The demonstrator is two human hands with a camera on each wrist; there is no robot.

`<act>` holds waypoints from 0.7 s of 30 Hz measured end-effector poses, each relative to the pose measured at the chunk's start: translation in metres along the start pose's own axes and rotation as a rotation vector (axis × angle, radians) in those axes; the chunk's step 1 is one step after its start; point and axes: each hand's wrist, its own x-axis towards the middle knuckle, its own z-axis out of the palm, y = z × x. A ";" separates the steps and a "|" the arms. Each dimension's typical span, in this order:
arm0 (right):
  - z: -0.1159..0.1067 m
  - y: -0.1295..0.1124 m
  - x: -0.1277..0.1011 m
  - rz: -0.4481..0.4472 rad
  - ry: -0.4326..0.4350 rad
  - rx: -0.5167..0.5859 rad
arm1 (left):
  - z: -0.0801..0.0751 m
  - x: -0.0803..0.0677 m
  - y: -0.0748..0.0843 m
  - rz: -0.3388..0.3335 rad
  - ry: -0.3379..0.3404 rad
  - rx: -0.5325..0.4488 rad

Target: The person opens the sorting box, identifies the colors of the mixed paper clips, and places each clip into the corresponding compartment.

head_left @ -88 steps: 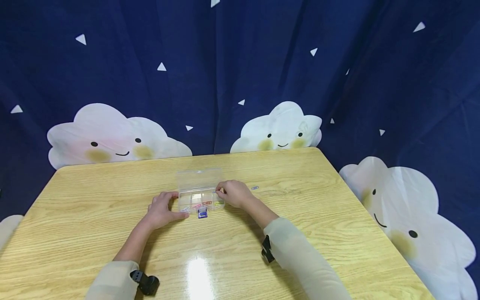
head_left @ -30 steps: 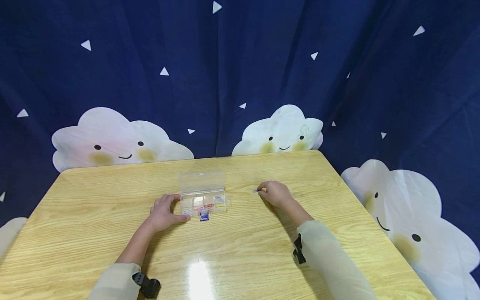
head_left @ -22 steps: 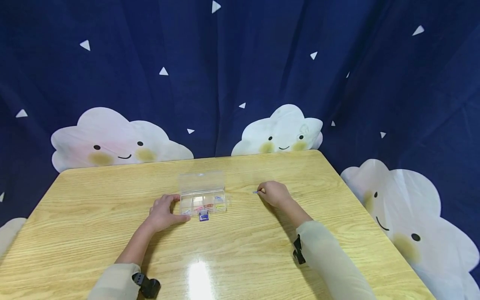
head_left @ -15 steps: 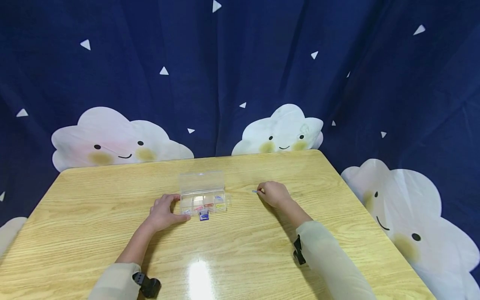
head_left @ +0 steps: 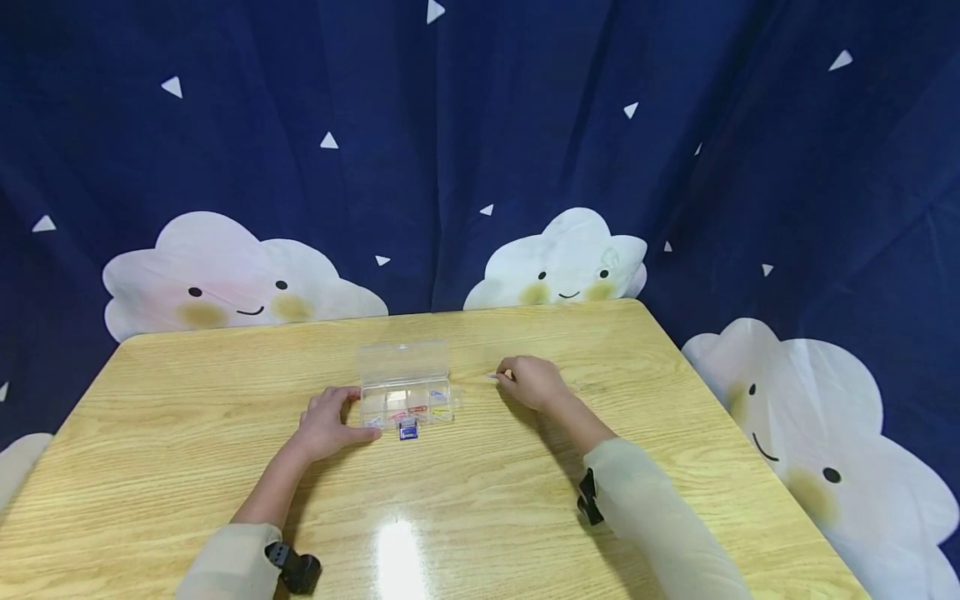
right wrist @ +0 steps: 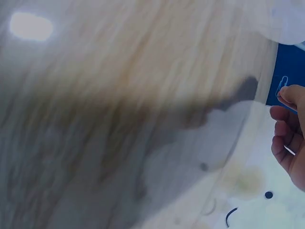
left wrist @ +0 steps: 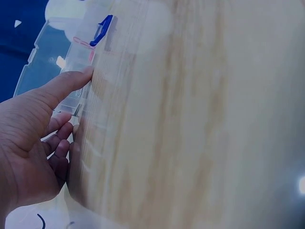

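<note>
A clear plastic organizer box (head_left: 405,406) lies on the wooden table (head_left: 187,392) with its lid (head_left: 402,362) folded back; small coloured clips lie in its compartments. My left hand (head_left: 336,418) grips the box's left end, thumb along the front edge; the left wrist view shows that hand (left wrist: 33,133) with the thumb pressed against the box (left wrist: 52,52). My right hand (head_left: 519,380), a little right of the box, pinches a small blue paper clip (head_left: 492,376) above the table. In the right wrist view the clip (right wrist: 282,87) sticks out from the right hand (right wrist: 290,143).
A blue binder clip (head_left: 407,431) lies on the table just in front of the box, also seen as a blue binder clip (left wrist: 101,29) in the left wrist view. A dark blue curtain with white clouds (head_left: 558,262) hangs behind and to the right of the table.
My right hand left the box, reached right to the blue paper clip, pinched it, and has now lifted it and moved left toward the box. The left hand has stayed on the box.
</note>
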 end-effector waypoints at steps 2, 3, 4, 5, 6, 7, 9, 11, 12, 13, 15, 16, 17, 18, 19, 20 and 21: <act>-0.001 -0.006 0.002 -0.021 0.008 -0.007 | 0.000 0.000 0.001 0.005 -0.001 0.003; -0.002 -0.009 0.003 -0.031 0.010 -0.007 | 0.000 0.000 0.001 0.005 -0.002 0.003; -0.003 -0.012 0.004 -0.040 0.012 -0.008 | 0.000 0.000 0.001 0.004 -0.003 0.002; -0.003 -0.016 0.005 -0.049 0.016 -0.010 | 0.000 0.000 0.001 0.004 -0.004 0.002; -0.003 -0.019 0.006 -0.060 0.022 -0.010 | 0.000 0.000 0.001 0.003 -0.006 0.004; -0.004 -0.022 0.007 -0.069 0.024 -0.011 | 0.000 0.000 0.001 0.003 -0.007 0.005; -0.004 -0.029 0.009 -0.090 0.032 -0.008 | -0.001 0.000 0.001 -0.004 -0.008 0.000; -0.005 -0.036 0.011 -0.110 0.037 -0.002 | -0.001 0.000 0.001 -0.003 -0.007 -0.003; -0.005 -0.039 0.012 -0.118 0.036 -0.002 | -0.001 0.000 0.001 -0.001 -0.007 -0.002; -0.005 -0.042 0.014 -0.125 0.033 0.000 | -0.001 0.000 0.000 0.001 -0.007 -0.003; -0.004 -0.048 0.016 -0.135 0.032 0.000 | 0.000 0.001 0.000 0.002 -0.009 -0.005; -0.003 -0.051 0.017 -0.141 0.033 -0.001 | -0.001 0.001 0.000 0.003 -0.010 -0.006; -0.002 -0.053 0.018 -0.145 0.033 0.001 | -0.001 0.001 0.000 0.003 -0.010 -0.006; -0.002 -0.056 0.019 -0.149 0.030 0.003 | -0.001 0.001 0.000 0.003 -0.012 -0.006; -0.001 -0.058 0.020 -0.151 0.029 0.007 | -0.001 0.001 0.000 0.003 -0.013 -0.006; 0.000 -0.060 0.020 -0.152 0.028 0.007 | -0.001 0.001 0.000 0.002 -0.014 -0.006; 0.001 -0.062 0.021 -0.153 0.026 0.006 | -0.001 0.000 0.000 0.001 -0.013 -0.005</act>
